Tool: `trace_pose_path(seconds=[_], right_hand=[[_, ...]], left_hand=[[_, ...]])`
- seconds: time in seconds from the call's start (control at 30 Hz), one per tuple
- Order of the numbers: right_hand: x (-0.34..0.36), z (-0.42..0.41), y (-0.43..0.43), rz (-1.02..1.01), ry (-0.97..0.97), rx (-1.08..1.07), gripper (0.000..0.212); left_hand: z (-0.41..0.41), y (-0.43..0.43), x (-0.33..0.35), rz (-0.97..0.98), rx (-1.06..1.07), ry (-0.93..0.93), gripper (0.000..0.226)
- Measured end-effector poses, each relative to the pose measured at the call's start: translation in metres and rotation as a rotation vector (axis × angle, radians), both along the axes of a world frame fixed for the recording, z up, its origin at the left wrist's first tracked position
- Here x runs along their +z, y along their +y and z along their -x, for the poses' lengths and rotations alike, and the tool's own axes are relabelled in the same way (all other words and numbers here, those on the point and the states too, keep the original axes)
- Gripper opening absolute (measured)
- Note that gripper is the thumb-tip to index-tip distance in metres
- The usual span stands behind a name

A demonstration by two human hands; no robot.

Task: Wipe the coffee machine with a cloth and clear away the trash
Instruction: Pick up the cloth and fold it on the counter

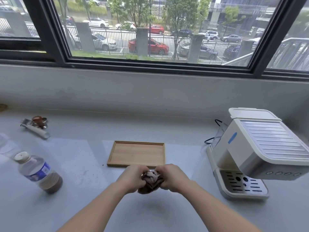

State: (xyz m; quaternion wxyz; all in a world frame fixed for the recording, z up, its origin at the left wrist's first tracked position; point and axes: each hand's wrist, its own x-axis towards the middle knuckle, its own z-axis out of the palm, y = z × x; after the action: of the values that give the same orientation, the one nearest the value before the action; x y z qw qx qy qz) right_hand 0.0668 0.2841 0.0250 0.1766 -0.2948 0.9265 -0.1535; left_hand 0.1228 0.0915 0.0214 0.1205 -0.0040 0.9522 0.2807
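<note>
A bunched brown and pale cloth (151,179) is held above the grey counter, just in front of the wooden tray. My left hand (133,177) grips its left side and my right hand (172,177) grips its right side, both closed tightly around it. The cream coffee machine (260,151) stands at the right of the counter, with its drip grate (242,183) facing me. It is well apart from my hands.
An empty wooden tray (136,154) lies in the middle. A plastic bottle (39,172) with brown liquid stands at the left. A portafilter and a brown tamper (36,125) lie at the far left. A black cable (210,139) runs behind the machine.
</note>
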Motion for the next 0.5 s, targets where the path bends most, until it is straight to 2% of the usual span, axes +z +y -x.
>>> trace_pose_path(seconds=[0.17, 0.5], right_hand=[[0.007, 0.013, 0.0, 0.084, -0.165, -0.065, 0.039], [0.009, 0.033, -0.023, 0.129, -0.229, -0.097, 0.039]], left_hand=[[0.008, -0.007, 0.006, -0.064, 0.036, -0.016, 0.021], [0.026, -0.027, -0.001, -0.104, 0.107, -0.009, 0.023]])
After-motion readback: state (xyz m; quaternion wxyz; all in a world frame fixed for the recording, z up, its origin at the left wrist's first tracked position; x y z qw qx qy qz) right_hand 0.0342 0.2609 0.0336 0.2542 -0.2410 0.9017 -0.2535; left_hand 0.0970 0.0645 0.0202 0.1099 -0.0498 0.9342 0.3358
